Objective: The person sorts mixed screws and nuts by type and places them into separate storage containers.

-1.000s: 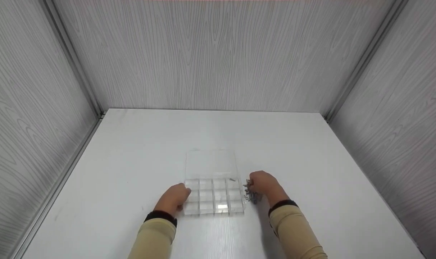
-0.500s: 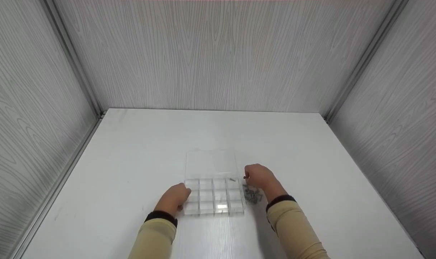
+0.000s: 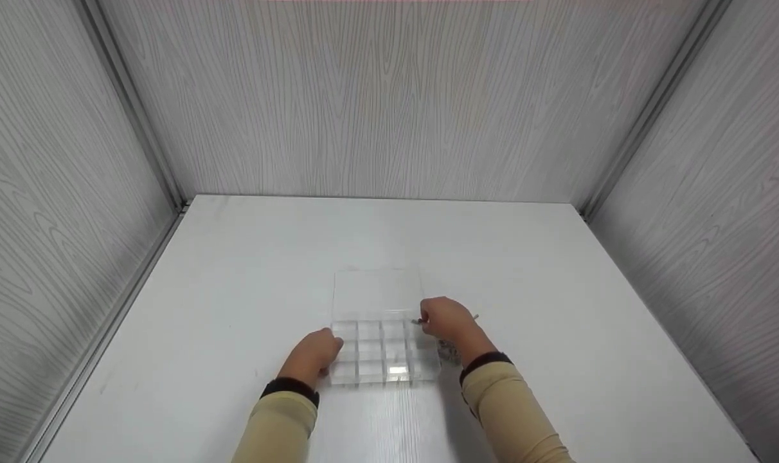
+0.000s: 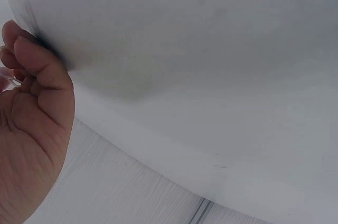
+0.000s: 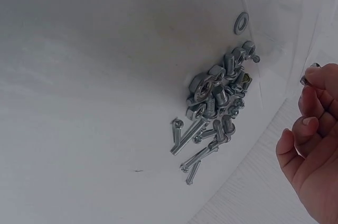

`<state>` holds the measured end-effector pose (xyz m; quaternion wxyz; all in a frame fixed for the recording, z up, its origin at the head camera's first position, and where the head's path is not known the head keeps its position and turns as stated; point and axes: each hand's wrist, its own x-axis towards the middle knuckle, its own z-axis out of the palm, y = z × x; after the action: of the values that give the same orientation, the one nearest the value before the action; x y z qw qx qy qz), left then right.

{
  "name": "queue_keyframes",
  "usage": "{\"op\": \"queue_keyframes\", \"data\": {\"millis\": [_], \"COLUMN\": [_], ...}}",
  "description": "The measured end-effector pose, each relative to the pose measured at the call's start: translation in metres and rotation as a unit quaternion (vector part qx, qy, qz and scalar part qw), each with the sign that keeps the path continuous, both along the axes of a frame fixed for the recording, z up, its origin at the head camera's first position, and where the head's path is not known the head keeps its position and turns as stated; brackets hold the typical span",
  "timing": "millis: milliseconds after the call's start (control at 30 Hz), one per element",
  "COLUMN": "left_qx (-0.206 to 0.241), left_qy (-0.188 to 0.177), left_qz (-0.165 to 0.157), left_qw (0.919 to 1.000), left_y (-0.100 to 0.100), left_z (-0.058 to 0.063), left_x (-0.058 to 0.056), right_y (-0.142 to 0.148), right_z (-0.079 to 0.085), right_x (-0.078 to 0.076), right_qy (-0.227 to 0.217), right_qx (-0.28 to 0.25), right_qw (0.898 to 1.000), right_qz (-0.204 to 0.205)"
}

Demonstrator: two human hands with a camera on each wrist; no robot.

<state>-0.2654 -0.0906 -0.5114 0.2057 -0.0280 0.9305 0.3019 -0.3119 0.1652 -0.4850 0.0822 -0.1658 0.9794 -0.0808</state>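
Note:
A clear plastic compartment box (image 3: 394, 350) lies with its lid folded back. My left hand (image 3: 312, 352) grips the box's left side, thumb over the rim; in the left wrist view the fingers of that hand (image 4: 37, 113) are curled at a sliver of clear plastic. Over the far right compartment, my right hand (image 3: 444, 318) pinches a small metal fastener (image 5: 310, 74), mostly covered by the fingertips. A pile of bolts, screws and nuts (image 5: 216, 102) lies on the table beside the box's right side, partly hidden by the right wrist in the head view.
The transparent lid (image 3: 376, 292) lies flat behind the box. A lone washer (image 5: 241, 24) sits at one end of the pile. The white tabletop (image 3: 248, 257) is bounded by grey wood-grain panels (image 3: 389, 96) at the back and both sides.
My right hand has risen from the hardware pile and moved left, over the box's far right compartment, with a fastener pinched in it. The left hand stays on the box.

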Motion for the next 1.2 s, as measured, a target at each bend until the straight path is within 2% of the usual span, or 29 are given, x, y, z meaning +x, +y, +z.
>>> {"op": "queue_keyframes", "data": {"millis": [167,400,567,667,800,933,1200], "left_qx": [0.001,0.022,0.010,0.001,0.005,0.014,0.012], "left_qy": [-0.003,0.001,0.008,0.008,0.008,0.010,-0.002], "left_qz": [0.004,-0.006,-0.010,-0.013,-0.010,-0.004,0.002], "left_qw": [1.0000,0.9997,0.9999,0.9999,0.9999,0.9998,0.9999], "left_y": [0.000,-0.001,-0.001,-0.001,-0.001,-0.001,0.000], "left_z": [0.002,0.002,0.003,0.004,0.003,0.002,0.002], "left_x": [0.002,0.003,0.003,0.004,0.003,0.003,0.002], "right_y": [-0.001,0.005,0.011,0.015,0.020,0.025,0.031], "right_z": [-0.001,-0.001,0.003,0.004,0.005,0.002,-0.013], "right_x": [0.000,0.002,0.004,0.004,0.004,0.004,0.009], "right_qy": [-0.008,-0.015,-0.011,-0.007,-0.022,-0.045,-0.057], "right_qx": [0.003,-0.015,-0.032,-0.037,-0.040,-0.032,-0.012], "right_qw": [1.000,1.000,0.999,0.999,0.998,0.995,0.994], "right_qz": [-0.018,-0.004,-0.009,-0.017,-0.049,-0.080,-0.092]}}
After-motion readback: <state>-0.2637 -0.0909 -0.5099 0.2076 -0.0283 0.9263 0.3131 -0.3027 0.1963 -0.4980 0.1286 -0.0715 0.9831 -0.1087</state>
